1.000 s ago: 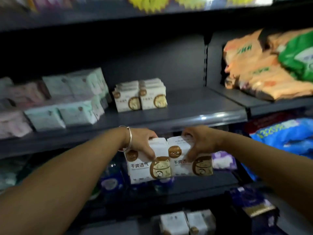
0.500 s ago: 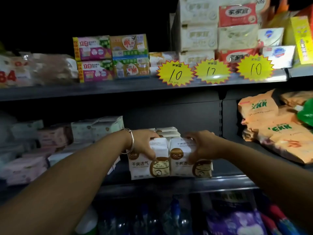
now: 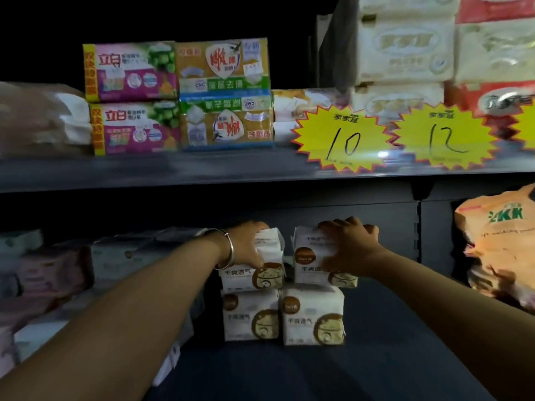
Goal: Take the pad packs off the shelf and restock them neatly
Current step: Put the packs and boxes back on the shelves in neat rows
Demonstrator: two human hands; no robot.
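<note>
Two white pad packs with brown bear logos stand side by side on the dark shelf (image 3: 376, 328): the lower left pack (image 3: 250, 315) and the lower right pack (image 3: 312, 316). Each carries another pack. My left hand (image 3: 249, 246), with a silver bangle on the wrist, grips the upper left pack (image 3: 267, 273) from its left side. My right hand (image 3: 347, 247) grips the upper right pack (image 3: 311, 256) from the top and right. Both upper packs sit on the lower ones, with a narrow gap between them.
Pale green and pink pad packs (image 3: 58, 270) fill the shelf to the left. Orange bags (image 3: 503, 241) lie at the right. The shelf above holds soap boxes (image 3: 179, 96), tissue packs (image 3: 405, 47) and yellow price tags (image 3: 341, 137). Its front edge (image 3: 173, 175) overhangs my hands.
Both hands lifted the two packs from below the shelf edge up and inward, and set them on top of the two packs standing on the shelf. The camera tilted upward.
</note>
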